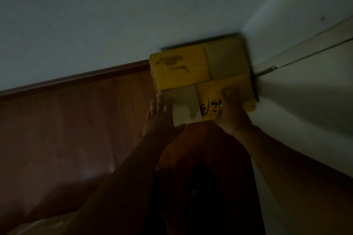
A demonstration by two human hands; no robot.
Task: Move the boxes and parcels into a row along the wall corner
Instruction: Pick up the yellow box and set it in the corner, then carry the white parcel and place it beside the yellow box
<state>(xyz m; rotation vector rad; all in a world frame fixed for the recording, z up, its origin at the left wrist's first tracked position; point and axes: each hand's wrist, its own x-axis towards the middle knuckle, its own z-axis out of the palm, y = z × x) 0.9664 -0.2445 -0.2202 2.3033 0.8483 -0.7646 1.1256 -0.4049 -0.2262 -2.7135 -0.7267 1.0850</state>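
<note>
A cardboard box (200, 70) wrapped in yellow tape, with black writing on top, sits on the floor pushed into the wall corner. My left hand (158, 118) lies flat against its near left side, fingers stretched out. My right hand (231, 105) presses down on the top near the right edge, fingers spread over the tape. The picture is dim and blurred, so I cannot make out whether the yellow block is one box or two side by side.
Red-brown wooden floor (76, 129) runs to the left with a dark skirting board (86, 78) under the pale wall (114, 15). A second wall (305, 101) with a door frame (315, 40) closes the right side. My dark leg (206, 177) is below the box.
</note>
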